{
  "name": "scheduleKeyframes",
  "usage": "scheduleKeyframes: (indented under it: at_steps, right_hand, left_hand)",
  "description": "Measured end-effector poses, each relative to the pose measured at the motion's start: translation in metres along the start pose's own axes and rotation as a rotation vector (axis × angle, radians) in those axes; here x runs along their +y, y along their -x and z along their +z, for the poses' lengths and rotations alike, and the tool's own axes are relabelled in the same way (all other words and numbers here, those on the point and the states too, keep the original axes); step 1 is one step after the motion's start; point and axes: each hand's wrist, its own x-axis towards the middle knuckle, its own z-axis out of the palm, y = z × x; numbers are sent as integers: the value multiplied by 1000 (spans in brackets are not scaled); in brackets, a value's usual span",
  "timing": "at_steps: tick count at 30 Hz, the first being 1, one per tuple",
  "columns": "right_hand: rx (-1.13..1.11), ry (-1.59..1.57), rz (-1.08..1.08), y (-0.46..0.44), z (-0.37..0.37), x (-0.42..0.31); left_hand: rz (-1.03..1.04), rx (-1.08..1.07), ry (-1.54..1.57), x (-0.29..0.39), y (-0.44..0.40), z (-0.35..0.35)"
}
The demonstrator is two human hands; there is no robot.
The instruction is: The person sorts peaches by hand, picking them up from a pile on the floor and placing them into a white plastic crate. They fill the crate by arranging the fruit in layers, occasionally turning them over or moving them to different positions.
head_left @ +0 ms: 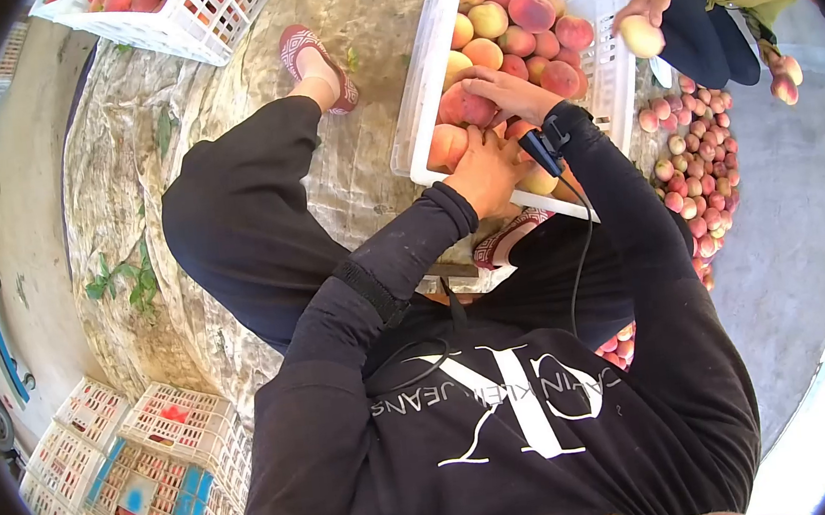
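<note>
A white plastic crate [411, 147] filled with red and yellow peaches [531, 13] stands in front of me. My right hand [511, 94] curves its fingers over a red peach [462, 107] inside the crate's near part. Just nearer to me, my left hand [486, 171] lies on the peaches, palm down, its fingers slightly apart; what is under the palm is hidden. A black device [542, 152] with a cable is strapped at my right wrist.
Another person's hand [649, 1] holds a pale peach [642, 36] at upper right; their other hand is by more peaches. Loose peaches [695, 172] lie right of the crate. Another peach crate [197, 24] is at upper left, stacked crates [149, 476] at lower left.
</note>
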Motion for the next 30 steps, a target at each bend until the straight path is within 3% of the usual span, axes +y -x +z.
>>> scheduleKeyframes:
  at_steps: [5, 7, 9, 13, 16, 20, 23, 25, 27, 28, 30]
  right_hand:
    - [-62, -57, 22, 4, -4, -4]
    - [-85, -46, 58, 5, -6, -3]
    - [-127, -76, 21, 6, -8, 3]
    - [-22, -204, 13, 2, 4, 6]
    - [82, 521, -112, -7, 9, -3]
    - [184, 604, -374, -5, 28, 3]
    - [210, 646, -374, -9, 35, 3]
    - [245, 591, -415, -13, 31, 16]
    - [176, 416, -596, -5, 26, 6]
    - [210, 343, -441, 14, 19, -1]
    - [434, 550, -516, 6, -10, 5]
  left_hand:
    - [-7, -73, 42, 0, 1, -6]
    - [0, 22, 43, 0, 3, -3]
    - [1, -15, 101, -2, 2, -1]
    - [23, 29, 163, -3, 0, 1]
    - [47, 50, 123, -3, 1, -5]
    - [68, 153, 51, -2, 2, 3]
    - [14, 20, 119, -1, -1, 0]
    - [39, 7, 172, -4, -3, 1]
    - [41, 86, 45, -4, -2, 5]
    - [40, 96, 16, -5, -2, 7]
    - [24, 68, -14, -3, 0, 2]
